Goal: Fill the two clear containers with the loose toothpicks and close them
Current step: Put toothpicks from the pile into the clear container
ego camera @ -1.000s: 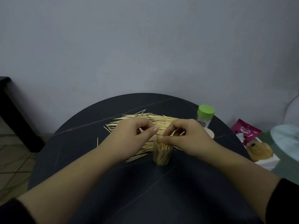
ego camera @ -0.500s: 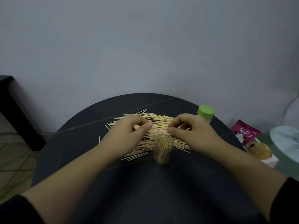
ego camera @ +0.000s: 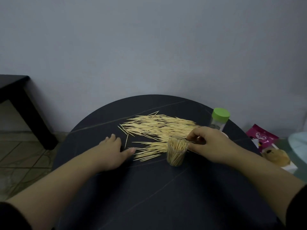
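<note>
A spread of loose toothpicks [ego camera: 159, 128] lies across the far half of the round black table [ego camera: 149, 188]. In front of it stands an open clear container [ego camera: 177, 151], packed with upright toothpicks. A second clear container with a green lid [ego camera: 220, 120] stands at the table's far right edge. My left hand [ego camera: 113, 151] lies flat on the table left of the pile, fingers straight, thumb tip beside the nearest sticks. My right hand [ego camera: 209, 145] sits just right of the open container, its fingers curled and pinching toothpicks near the rim.
A pink packet [ego camera: 260, 136] and a small brown soft toy [ego camera: 275, 156] lie off the table's right side, beside a pale round object [ego camera: 299, 143]. A black bench [ego camera: 18, 100] stands at the left by the wall. Tiled floor shows lower left.
My left hand left the pile and moved left, flattening onto the table. My right hand shifted right and down, beside the open container. The pile is now uncovered.
</note>
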